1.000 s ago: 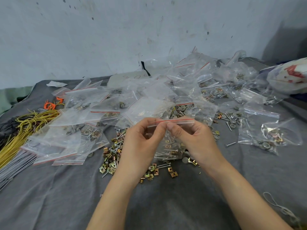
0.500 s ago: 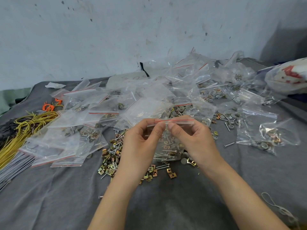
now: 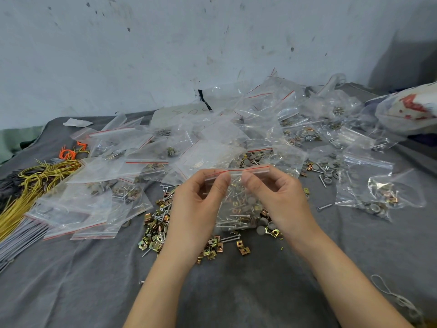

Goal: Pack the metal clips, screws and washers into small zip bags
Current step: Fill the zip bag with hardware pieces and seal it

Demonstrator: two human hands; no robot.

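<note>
The left hand [image 3: 201, 204] and the right hand [image 3: 276, 200] both pinch the top of one small zip bag [image 3: 236, 209]. They hold it up in the air, over the middle of the bench [image 3: 260, 292]. The bag has screws, clips and round washers inside. They hang low in the bag.

I think the job right now is to shut the bag. To do it well, hold the bag with its top up, so nothing falls out. Press the two sides of the red strip [image 3: 250, 170] together. Start in the middle, where the thumbs are. Then slide out to each end and squeeze all the way along. Feel that no part is left open.

Both arms come up from the near side and lean in toward each other. The backs of the hands face us. The thumbs sit close together on the near side of the strip, and the fingers curl behind it.

Loose clips [image 3: 156, 230] and screws lie on the bench just under the bag. Full bags [image 3: 113, 171] lie to the left and far right. Yellow wires [image 3: 35, 185] lie at the far left.
</note>
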